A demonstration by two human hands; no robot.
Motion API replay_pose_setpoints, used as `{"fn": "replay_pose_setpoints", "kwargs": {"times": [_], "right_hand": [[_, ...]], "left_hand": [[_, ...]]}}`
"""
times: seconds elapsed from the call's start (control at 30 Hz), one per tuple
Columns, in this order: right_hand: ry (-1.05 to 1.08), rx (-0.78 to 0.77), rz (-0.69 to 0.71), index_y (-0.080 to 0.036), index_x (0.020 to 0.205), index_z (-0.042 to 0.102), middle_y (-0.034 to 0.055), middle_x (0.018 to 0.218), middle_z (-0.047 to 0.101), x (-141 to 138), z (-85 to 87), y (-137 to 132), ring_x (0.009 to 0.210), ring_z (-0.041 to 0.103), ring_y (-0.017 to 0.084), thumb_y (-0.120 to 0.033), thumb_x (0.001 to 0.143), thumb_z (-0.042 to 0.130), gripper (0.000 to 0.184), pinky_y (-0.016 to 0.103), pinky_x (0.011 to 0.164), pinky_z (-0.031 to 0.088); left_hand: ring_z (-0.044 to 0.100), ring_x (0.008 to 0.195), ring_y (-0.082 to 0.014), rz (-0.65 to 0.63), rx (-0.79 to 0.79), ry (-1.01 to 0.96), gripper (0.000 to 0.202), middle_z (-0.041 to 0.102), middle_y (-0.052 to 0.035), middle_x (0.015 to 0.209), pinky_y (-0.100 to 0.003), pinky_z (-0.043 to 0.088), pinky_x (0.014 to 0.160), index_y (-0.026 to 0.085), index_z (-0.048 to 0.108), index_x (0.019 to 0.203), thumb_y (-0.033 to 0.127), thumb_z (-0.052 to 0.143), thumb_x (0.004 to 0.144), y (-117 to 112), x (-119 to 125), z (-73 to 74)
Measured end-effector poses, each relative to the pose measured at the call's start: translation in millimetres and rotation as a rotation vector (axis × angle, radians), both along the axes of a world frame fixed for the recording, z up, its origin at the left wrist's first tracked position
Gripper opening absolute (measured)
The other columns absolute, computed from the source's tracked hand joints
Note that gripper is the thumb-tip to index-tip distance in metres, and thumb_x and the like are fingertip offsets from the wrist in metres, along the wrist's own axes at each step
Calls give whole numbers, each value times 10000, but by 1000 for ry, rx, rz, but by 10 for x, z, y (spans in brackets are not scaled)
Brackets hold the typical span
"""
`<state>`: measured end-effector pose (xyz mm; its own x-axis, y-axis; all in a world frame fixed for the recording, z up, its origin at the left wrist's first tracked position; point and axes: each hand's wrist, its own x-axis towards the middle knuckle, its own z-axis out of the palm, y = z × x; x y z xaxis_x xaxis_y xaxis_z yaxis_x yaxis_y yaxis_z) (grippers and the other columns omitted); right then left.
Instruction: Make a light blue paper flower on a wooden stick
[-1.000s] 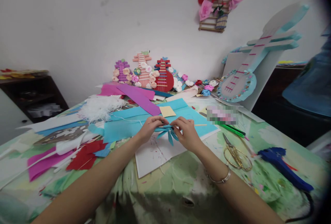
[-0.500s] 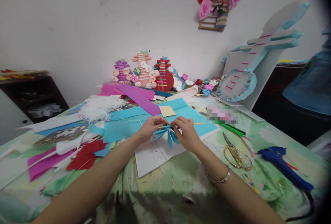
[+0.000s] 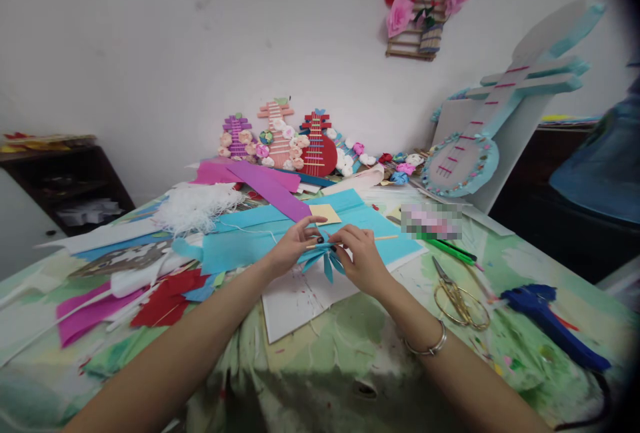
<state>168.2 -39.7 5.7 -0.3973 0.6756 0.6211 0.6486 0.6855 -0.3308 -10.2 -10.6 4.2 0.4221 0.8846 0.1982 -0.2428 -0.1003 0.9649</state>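
Note:
Both my hands meet over a white sheet (image 3: 295, 303) at the middle of the table. My left hand (image 3: 291, 246) and my right hand (image 3: 361, 258) pinch a small blue paper piece (image 3: 325, 261) with several pointed strips fanning downward. A thin wooden stick (image 3: 385, 238) runs through the piece and pokes out to the right past my right fingers. My left index finger is lifted a little. A silver bracelet (image 3: 427, 346) sits on my right wrist. Large light-blue paper (image 3: 240, 246) lies just behind the hands.
Gold scissors (image 3: 457, 296) and a blue glue gun (image 3: 550, 323) lie to the right, green pens (image 3: 450, 249) beyond them. Red, magenta and white paper scraps (image 3: 150, 293) crowd the left. Small paper guitars (image 3: 295, 143) and a big foam guitar (image 3: 480, 139) stand at the back.
My left index finger has lifted and stretched out above the piece. The blue strips have turned slightly between my fingers. The hands stay in the same place.

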Motion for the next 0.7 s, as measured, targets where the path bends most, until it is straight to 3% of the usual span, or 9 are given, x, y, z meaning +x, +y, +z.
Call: {"fn": "replay_pose_setpoints", "kwargs": {"times": [0.2,0.33,0.43,0.7], "right_hand": [[15,-14,22,-187,894,552,53,945,603,-11,-3,-7,897,536,169,-70,796,441,189,316,783,293],[23,-22,34,-187,883,551,49,938,602,-17,-3,-10,886,535,166,-75,800,445,175,314,778,293],[27,-28,33,-185,875,553,44,924,601,-21,3,-14,874,536,159,-75,801,453,166,310,777,296],[17,-12,42,-181,876,560,51,911,606,-29,20,-24,853,538,158,-78,801,443,173,306,764,306]], "left_hand": [[621,672,-127,-80,-83,-46,541,671,-47,783,-235,455,648,141,564,1113,178,765,613,47,-11,-78],[603,619,-113,-53,-107,-98,315,657,-39,722,-230,454,623,106,637,850,234,781,601,62,-4,-116],[584,595,-102,-54,-117,-136,262,630,-20,670,-221,442,604,106,623,727,263,784,595,42,12,-97],[552,592,-106,-41,-108,-100,203,593,-13,650,-221,408,591,117,603,701,227,748,614,25,16,-66]]}}
